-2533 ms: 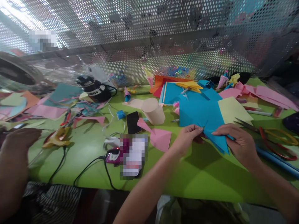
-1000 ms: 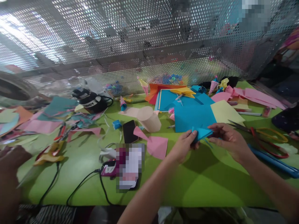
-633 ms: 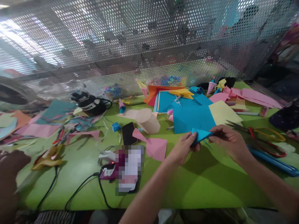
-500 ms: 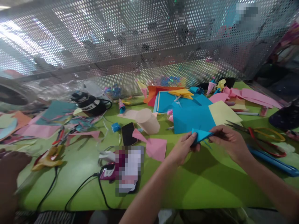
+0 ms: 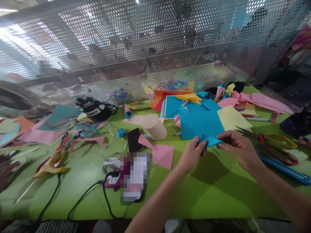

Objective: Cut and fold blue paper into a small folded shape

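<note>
Between my hands is a piece of blue paper (image 5: 209, 140), rolled or folded into a pointed shape, held a little above the green table. Its wider end is pinched by the thumb and fingers of my left hand (image 5: 193, 151). My right hand (image 5: 236, 145) grips the narrow tip on the right. Just behind lies a flat blue sheet (image 5: 201, 123) with a pale yellow sheet (image 5: 233, 119) beside it. Scissors (image 5: 264, 142) with red and yellow handles rest to the right of my right hand, close to a blue cutter-like tool (image 5: 284, 168).
A pink paper piece (image 5: 163, 156), a dark phone (image 5: 135, 139) and a beige cup-like roll (image 5: 154, 127) lie left of my hands. Farther left are a yellow glue gun (image 5: 52, 163) with a cord, a black bottle (image 5: 93, 108) and another person's hand (image 5: 7, 170). A perforated metal panel (image 5: 145, 48) stands behind.
My left thumb has shifted over the blue paper, and its wider end now looks more curled over. At the far left, the other person's hand has moved back toward the edge.
</note>
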The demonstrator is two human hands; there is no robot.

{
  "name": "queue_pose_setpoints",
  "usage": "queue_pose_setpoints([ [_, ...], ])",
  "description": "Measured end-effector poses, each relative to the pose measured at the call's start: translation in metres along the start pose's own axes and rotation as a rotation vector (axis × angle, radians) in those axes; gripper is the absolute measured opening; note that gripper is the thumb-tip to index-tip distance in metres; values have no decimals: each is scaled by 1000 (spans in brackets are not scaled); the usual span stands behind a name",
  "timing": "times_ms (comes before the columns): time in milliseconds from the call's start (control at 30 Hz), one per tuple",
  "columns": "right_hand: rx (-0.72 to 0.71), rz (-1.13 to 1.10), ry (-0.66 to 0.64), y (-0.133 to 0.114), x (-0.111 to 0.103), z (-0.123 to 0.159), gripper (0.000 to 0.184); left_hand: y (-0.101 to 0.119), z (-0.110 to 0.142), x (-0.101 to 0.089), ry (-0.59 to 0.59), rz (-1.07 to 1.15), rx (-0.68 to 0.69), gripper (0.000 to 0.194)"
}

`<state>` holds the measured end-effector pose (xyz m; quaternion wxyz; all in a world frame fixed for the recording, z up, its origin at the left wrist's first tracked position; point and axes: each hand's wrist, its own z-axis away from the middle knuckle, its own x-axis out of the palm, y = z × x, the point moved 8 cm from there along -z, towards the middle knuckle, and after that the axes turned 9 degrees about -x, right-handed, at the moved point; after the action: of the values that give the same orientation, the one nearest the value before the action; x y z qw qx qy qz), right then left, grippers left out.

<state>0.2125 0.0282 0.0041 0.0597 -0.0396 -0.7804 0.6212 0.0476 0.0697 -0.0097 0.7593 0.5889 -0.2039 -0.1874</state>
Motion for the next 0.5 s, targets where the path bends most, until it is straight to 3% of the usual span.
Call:
queue_pose_setpoints([
  [200, 37, -86, -136, -2, 11, 0, 34, 3, 2, -5, 95, -113, 70, 31],
  [367, 90, 127, -102, 4, 6, -2, 26, 11, 7, -4, 129, -227, 111, 33],
  [500, 47, 212, -85, 0, 2, -4, 28, 11, 6, -2, 64, -205, 84, 32],
])
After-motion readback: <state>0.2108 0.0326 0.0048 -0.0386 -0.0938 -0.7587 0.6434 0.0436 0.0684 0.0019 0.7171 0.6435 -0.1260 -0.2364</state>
